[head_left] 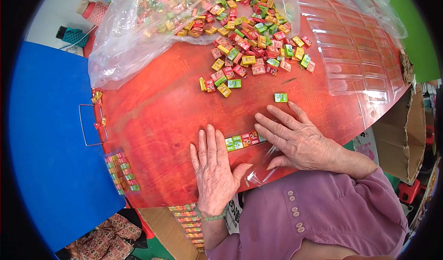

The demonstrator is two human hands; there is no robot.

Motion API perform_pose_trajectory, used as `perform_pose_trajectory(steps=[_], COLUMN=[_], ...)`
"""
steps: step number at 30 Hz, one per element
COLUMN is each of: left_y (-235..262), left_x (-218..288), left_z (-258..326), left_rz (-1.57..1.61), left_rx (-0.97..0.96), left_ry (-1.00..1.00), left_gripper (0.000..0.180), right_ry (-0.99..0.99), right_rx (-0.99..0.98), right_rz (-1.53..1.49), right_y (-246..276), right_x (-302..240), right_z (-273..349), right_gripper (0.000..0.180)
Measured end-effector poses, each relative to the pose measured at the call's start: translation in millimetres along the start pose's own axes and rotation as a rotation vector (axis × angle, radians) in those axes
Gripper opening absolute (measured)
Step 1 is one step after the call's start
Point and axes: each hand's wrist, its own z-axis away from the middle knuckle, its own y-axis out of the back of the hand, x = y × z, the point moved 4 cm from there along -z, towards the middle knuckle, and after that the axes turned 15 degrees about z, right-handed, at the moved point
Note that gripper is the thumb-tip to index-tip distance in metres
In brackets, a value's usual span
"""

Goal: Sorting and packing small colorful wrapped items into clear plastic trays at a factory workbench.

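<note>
A short row of small candy-sized boxes (245,140), green and red, lies on the red table between my two hands. My left hand (213,174) rests flat with fingers stretched out, its index finger beside the row's left end. My right hand (297,142) is spread, its fingertips by the right end of the row and partly hiding it. Just beyond its fingers sits a single green and yellow box (280,97). Clear plastic (265,173) lies below the row, near my right thumb. Both hands appear to hold nothing.
A heap of red, yellow and green small boxes (258,41) spills from a big clear bag (115,52) at the far side. Clear compartment trays (353,57) lie far right. Filled packs (122,172) sit at the left edge. An open cardboard carton (168,230) stands below.
</note>
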Motion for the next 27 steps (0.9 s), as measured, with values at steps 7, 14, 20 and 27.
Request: perform_pose_trajectory(steps=[7,14,20,27], left_y=[5.1,8.3,6.6,5.3], left_x=[-8.1,-14.7,-4.9,8.8], left_z=[1.0,4.0,-3.3,-12.2], left_rz=[0.207,0.275,0.030,0.053], left_rx=[0.102,0.177,0.057,0.091], left_ry=[-0.036,-0.053,0.011,-0.027], left_gripper=[0.109,0.097,0.088,0.082], right_ry=[-0.008,0.010,0.033,0.044], right_rx=[0.006,0.012,0.011,0.009], right_rz=[-0.033,-0.051,-0.013,-0.010], right_y=[-1.8,-1.5,0.8,-1.7], right_x=[0.8,-1.2,-5.6,-4.8], right_z=[0.6,4.9,-3.1,-2.0], right_gripper=[0.103,0.104,0.104,0.103])
